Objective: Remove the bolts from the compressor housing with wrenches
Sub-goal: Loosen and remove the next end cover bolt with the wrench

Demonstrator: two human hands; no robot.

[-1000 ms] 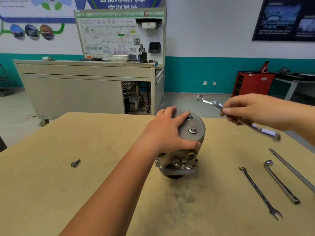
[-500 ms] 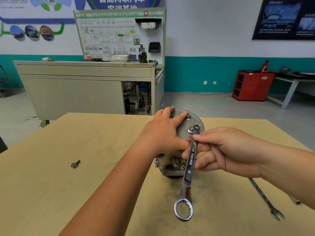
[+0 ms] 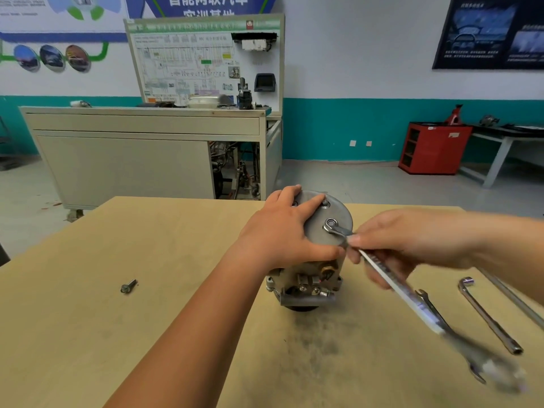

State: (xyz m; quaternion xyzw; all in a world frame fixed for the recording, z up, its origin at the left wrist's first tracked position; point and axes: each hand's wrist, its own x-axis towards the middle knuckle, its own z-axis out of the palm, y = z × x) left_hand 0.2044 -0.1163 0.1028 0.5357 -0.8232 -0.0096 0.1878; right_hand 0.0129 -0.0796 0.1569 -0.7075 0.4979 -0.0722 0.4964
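Note:
The grey compressor housing [image 3: 329, 245] stands on end at the middle of the wooden table [image 3: 88, 334], its round plate facing up. My left hand [image 3: 282, 231] lies over the plate's left side, thumb along its front rim. My right hand [image 3: 409, 245] grips a long combination wrench [image 3: 391, 275] by its shaft. The wrench's ring end sits on a bolt [image 3: 331, 223] on the plate's right side. Its other end points toward the near right and is blurred. Another bolt head [image 3: 324, 203] shows at the plate's far edge.
A loose bolt [image 3: 128, 286] lies on the table to the left. At the right lie an open-end wrench [image 3: 426, 301], an L-shaped socket wrench [image 3: 488, 316] and a thin rod [image 3: 515, 298]. Behind the table stand a training bench [image 3: 141, 160] and a red cabinet [image 3: 432, 148].
My right hand brought the wrench down from the air onto the plate's bolt, then swung the handle from pointing toward me to the near right. My left hand stayed on the housing.

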